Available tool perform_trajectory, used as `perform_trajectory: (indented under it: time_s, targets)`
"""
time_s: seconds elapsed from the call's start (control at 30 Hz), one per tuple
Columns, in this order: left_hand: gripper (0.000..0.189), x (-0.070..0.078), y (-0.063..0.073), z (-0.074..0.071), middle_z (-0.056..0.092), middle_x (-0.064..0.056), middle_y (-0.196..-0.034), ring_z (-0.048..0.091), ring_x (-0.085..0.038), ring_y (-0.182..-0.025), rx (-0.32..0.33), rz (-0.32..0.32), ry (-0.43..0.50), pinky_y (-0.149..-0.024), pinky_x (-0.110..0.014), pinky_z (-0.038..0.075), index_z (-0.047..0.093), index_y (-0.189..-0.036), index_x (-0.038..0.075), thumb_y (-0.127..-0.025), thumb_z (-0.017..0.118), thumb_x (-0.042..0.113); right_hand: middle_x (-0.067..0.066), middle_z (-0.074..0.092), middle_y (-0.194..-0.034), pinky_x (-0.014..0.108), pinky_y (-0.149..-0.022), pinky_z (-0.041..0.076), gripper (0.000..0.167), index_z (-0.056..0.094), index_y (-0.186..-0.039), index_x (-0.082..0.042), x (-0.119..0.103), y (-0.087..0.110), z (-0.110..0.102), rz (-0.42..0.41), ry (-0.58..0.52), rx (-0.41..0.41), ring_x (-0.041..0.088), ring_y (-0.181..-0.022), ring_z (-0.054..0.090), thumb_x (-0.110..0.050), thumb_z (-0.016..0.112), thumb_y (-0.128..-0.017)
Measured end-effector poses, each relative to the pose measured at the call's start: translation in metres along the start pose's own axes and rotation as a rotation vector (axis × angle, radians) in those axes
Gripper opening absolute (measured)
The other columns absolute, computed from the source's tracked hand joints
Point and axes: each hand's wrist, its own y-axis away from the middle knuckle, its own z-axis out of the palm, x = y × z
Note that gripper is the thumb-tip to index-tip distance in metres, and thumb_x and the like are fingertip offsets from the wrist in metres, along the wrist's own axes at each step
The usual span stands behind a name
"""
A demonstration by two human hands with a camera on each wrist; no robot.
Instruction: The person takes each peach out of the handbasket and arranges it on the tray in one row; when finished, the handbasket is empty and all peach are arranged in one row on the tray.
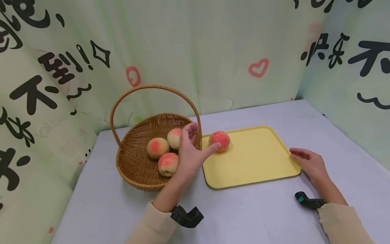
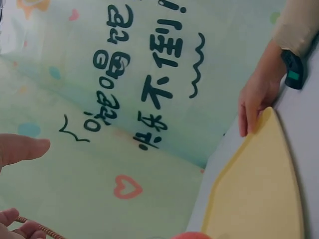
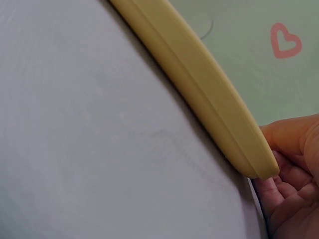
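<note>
Probable transfer: your splayed, empty left hand (image 1: 190, 154) should next grasp a peach (image 1: 219, 139); your right hand (image 1: 313, 166) pinches the tray (image 1: 251, 159).

The left hand (image 1: 191, 154) and right hand (image 1: 311, 166) are bare below beige sleeves (image 1: 342, 220). Angled black wrist pieces (image 1: 187, 217) show small holes; the right one bears a green patch (image 1: 301, 199).

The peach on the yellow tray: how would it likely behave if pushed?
The peach would probably roll, being round and resting on a flat tray. The tray's low rim might stop a gentle roll. It lies near the end beside the basket, so a push that way would likely reach the rim soon.
</note>
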Motion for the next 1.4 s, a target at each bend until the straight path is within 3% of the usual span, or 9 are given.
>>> perform_trajectory:
  time_s: [0.17, 0.33, 0.6, 0.87, 1.03, 1.23, 1.4]
  targets:
    - [0.074, 0.006, -0.017, -0.021, 0.041, -0.009, -0.128, 0.037, -0.020, -0.124, -0.026, -0.077, 0.047, -0.102, -0.027, 0.028, 0.034, -0.130, 0.001, -0.072, 0.078, 0.010, 0.021, 0.049, -0.126, 0.009, -0.066, 0.043, 0.055, 0.048, -0.131, 0.001, 0.001, -0.001, 0.001, 0.005, 0.000, 0.001, 0.009, -0.095, 0.048, -0.037, 0.054, -0.091]
    - [0.072, 0.008, -0.027, -0.032, 0.041, -0.006, -0.130, 0.036, -0.019, -0.125, -0.042, -0.137, 0.065, -0.104, -0.033, 0.027, 0.034, -0.131, 0.004, -0.074, 0.077, 0.013, 0.021, 0.050, -0.125, 0.009, -0.066, 0.043, 0.054, 0.048, -0.130, 0.001, 0.001, -0.001, 0.001, -0.008, 0.000, 0.012, 0.005, -0.092, 0.047, -0.035, 0.055, -0.091]
    - [0.073, 0.009, -0.049, -0.046, 0.040, -0.006, -0.132, 0.036, -0.017, -0.124, -0.012, -0.123, 0.054, -0.101, -0.023, 0.028, 0.033, -0.134, 0.002, -0.075, 0.076, 0.011, 0.022, 0.049, -0.126, 0.008, -0.065, 0.043, 0.056, 0.048, -0.131, 0.001, 0.001, 0.000, 0.000, -0.009, 0.002, 0.004, 0.006, -0.093, 0.047, -0.038, 0.054, -0.091]
    - [0.068, 0.007, -0.066, -0.071, 0.042, -0.009, -0.130, 0.039, -0.017, -0.122, -0.016, -0.188, 0.149, -0.101, -0.025, 0.029, 0.036, -0.133, 0.001, -0.077, 0.073, 0.007, 0.022, 0.048, -0.126, 0.008, -0.065, 0.043, 0.056, 0.047, -0.130, 0.002, 0.001, -0.001, 0.001, -0.004, -0.013, 0.004, 0.005, -0.092, 0.048, -0.036, 0.055, -0.091]
    - [0.072, 0.006, -0.078, -0.083, 0.041, -0.007, -0.133, 0.038, -0.017, -0.123, -0.062, -0.224, 0.025, -0.099, -0.024, 0.031, 0.034, -0.136, 0.005, -0.077, 0.074, 0.014, 0.022, 0.048, -0.126, 0.008, -0.066, 0.043, 0.056, 0.047, -0.130, 0.003, 0.001, 0.000, -0.001, -0.018, -0.016, 0.004, 0.002, -0.090, 0.047, -0.036, 0.055, -0.091]
    - [0.076, -0.016, -0.094, -0.095, 0.037, -0.012, -0.137, 0.033, -0.025, -0.127, -0.231, -0.321, -0.146, -0.102, -0.034, 0.029, 0.031, -0.139, 0.003, -0.078, 0.074, 0.018, 0.020, 0.050, -0.124, 0.008, -0.066, 0.043, 0.055, 0.048, -0.130, 0.003, 0.002, 0.001, 0.000, -0.014, -0.026, 0.006, -0.001, -0.087, 0.046, -0.035, 0.056, -0.091]
    - [0.077, -0.028, -0.099, -0.102, 0.035, -0.013, -0.139, 0.032, -0.026, -0.127, -0.316, -0.321, -0.199, -0.102, -0.037, 0.029, 0.029, -0.139, 0.003, -0.079, 0.073, 0.019, 0.020, 0.049, -0.124, 0.008, -0.066, 0.043, 0.055, 0.048, -0.130, 0.003, 0.001, 0.000, 0.000, -0.013, -0.027, 0.006, -0.001, -0.088, 0.046, -0.035, 0.056, -0.091]
